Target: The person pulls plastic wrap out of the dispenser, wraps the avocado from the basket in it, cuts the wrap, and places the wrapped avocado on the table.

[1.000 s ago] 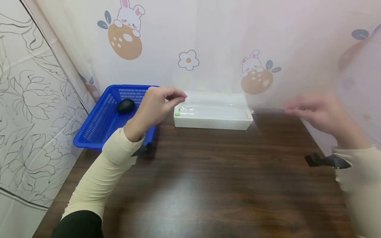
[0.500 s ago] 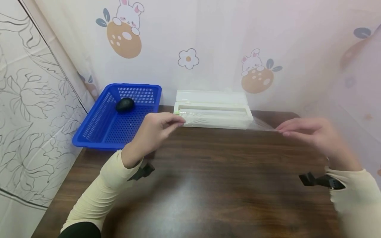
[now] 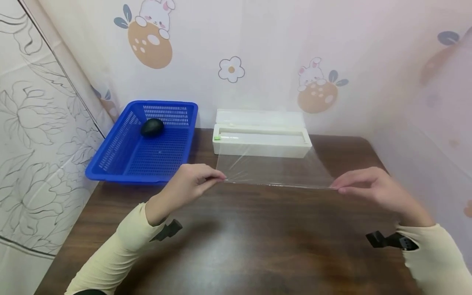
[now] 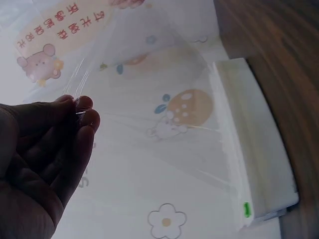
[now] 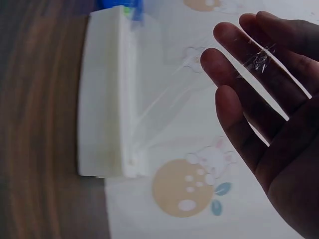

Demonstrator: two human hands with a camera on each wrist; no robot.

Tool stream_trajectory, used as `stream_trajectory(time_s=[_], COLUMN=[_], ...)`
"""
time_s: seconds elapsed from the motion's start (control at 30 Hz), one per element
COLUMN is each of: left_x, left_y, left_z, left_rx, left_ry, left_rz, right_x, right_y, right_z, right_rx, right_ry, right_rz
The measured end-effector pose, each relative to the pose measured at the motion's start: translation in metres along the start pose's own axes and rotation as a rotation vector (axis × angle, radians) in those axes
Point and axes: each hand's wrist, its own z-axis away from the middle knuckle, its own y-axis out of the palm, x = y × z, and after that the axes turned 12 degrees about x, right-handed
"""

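Observation:
A clear sheet of cling film (image 3: 273, 170) stretches out of a white dispenser box (image 3: 262, 148) whose lid (image 3: 259, 118) stands raised at the back. My left hand (image 3: 188, 184) pinches the sheet's near left corner between thumb and fingertips. At the near right corner, my right hand (image 3: 376, 190) pinches the film the same way. In the left wrist view the film gathers in creases at the left fingertips (image 4: 84, 109). In the right wrist view a crumpled bit of film (image 5: 261, 59) shows by the right thumb and index finger. A green tab (image 3: 217, 138) marks the box's left end.
To the left of the box stands a blue perforated basket (image 3: 125, 178), with a dark, smooth oval object (image 3: 152, 127) inside. Brown wood-grain table (image 3: 258, 246) lies under and in front of the hands. A printed curtain (image 3: 265, 49) hangs behind, and another drape (image 3: 37, 143) along the left.
Both hands have moved down toward the near side of the table, drawing the film out of the box. The right hand has also come slightly left. Box and basket stay put.

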Motion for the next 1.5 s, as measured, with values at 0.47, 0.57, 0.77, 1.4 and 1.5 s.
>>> stream_trajectory(time_s=[0.47, 0.57, 0.77, 1.4, 1.5], left_x=[0.009, 0.01, 0.014, 0.017, 0.016], left_y=[0.025, 0.031, 0.044, 0.066, 0.065], left_z=[0.021, 0.025, 0.033, 0.045, 0.044], left_rx=[0.148, 0.212, 0.288, 0.32, 0.316], left_ry=[0.024, -0.006, -0.061, -0.156, -0.136], left_rz=[0.029, 0.036, 0.026, 0.028, 0.019], right_x=[-0.012, -0.012, -0.016, -0.031, -0.027], right_y=[0.034, 0.041, 0.057, 0.09, 0.084], right_z=[0.011, 0.011, 0.009, 0.017, 0.02], right_rx=[0.141, 0.161, 0.173, 0.04, -0.02], right_ry=[0.116, 0.141, 0.083, 0.043, 0.056], right_rz=[-0.038, -0.013, 0.042, 0.086, 0.081])
